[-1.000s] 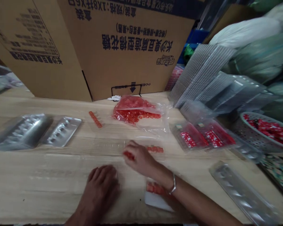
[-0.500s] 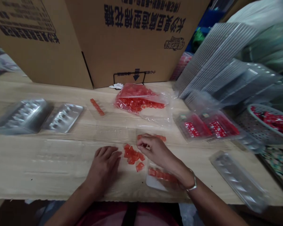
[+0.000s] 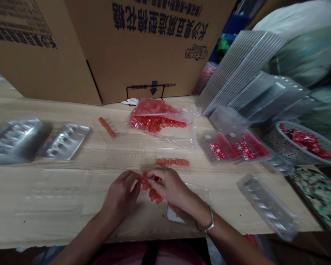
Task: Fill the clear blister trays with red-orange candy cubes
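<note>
Small red translucent cubes [image 3: 145,184] are between my two hands, just above the tabletop. My left hand [image 3: 123,193] pinches them from the left with thumb and forefinger. From the right, my right hand [image 3: 167,186] has its fingertips closed on the same cubes; the exact contact is partly hidden. More loose red cubes [image 3: 156,197] lie on the table below my right hand. Past my fingers, a row of red cubes [image 3: 172,162] sits in a clear plastic tray [image 3: 173,149]. A white-bottomed tray [image 3: 176,215] is partly covered by my right wrist.
An open plastic bag of red cubes [image 3: 160,116] lies before a large cardboard box [image 3: 154,55]. Another red strip [image 3: 107,127] is left of it. Clear trays [image 3: 64,141] are at left. Packs with red dice [image 3: 217,151], stacked trays [image 3: 239,70] and a basket [image 3: 281,143] stand right.
My right hand has moved left and toward me, away from the row in the tray, to meet my left hand. Red cubes are lifted between them. The view has shifted slightly.
</note>
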`<state>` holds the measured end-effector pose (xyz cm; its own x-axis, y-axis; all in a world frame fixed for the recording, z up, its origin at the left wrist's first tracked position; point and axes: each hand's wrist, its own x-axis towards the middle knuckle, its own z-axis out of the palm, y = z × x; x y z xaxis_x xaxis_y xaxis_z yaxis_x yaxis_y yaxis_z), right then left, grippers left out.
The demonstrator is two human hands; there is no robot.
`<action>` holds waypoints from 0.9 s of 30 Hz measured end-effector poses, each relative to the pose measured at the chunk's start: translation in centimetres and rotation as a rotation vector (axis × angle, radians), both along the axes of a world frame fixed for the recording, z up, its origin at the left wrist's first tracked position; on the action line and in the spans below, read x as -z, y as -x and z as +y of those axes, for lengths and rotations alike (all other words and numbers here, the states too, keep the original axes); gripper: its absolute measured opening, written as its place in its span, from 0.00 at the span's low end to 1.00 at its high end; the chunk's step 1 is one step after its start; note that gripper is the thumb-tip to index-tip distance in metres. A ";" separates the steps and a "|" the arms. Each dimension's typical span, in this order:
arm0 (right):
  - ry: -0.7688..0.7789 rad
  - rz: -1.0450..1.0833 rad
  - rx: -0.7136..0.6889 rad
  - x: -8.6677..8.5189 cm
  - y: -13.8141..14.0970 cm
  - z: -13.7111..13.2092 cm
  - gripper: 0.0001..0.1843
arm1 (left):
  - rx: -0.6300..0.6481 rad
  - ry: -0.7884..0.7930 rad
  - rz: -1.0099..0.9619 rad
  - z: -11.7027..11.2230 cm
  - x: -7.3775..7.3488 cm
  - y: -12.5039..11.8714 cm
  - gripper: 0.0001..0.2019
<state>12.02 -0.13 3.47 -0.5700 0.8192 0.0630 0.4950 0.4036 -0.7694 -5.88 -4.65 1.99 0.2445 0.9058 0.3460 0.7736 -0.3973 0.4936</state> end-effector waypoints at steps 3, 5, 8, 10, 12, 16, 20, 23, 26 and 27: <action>0.192 0.166 0.047 -0.1 0.5 -0.5 0.07 | -0.047 0.166 -0.359 -0.3 -0.5 -0.3 0.08; 0.302 0.238 0.065 0.3 0.8 -0.8 0.06 | -0.086 0.342 -0.580 -0.5 -0.7 -0.5 0.07; 0.405 0.300 0.092 1.0 0.8 -1.2 0.05 | -0.158 0.613 -0.873 -0.8 -0.7 -0.7 0.06; 0.409 0.313 0.117 1.2 0.8 -1.3 0.05 | -0.195 0.698 -1.001 -0.9 -0.7 -0.8 0.07; 0.362 0.320 0.129 1.1 0.8 -1.3 0.05 | -0.207 0.708 -1.054 -0.9 -0.8 -1.0 0.07; 0.278 0.366 0.130 0.4 0.7 -1.3 0.05 | -0.188 0.736 -1.119 -0.5 -1.5 -1.4 0.07; 0.329 0.489 0.215 0.6 0.9 -1.6 0.02 | -0.226 0.735 -1.222 -0.1 -2.1 -1.6 0.07; 0.405 0.521 0.243 1.2 1.0 -2.0 0.04 | -0.280 0.729 -1.287 0.0 -2.1 -1.9 0.06; 0.377 0.472 0.226 1.3 0.6 -2.3 0.02 | -0.270 0.725 -1.292 -0.3 -1.9 -2.5 0.06; 0.354 0.451 0.218 1.2 0.5 -2.4 0.02 | -0.264 0.714 -1.289 -0.3 -1.9 -2.7 0.06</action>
<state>11.55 -2.58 2.24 -0.3678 0.9291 -0.0380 0.1321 0.0118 -0.9912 -3.17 -5.00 3.94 -0.0691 0.9408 -0.3317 -0.3231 0.2935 0.8997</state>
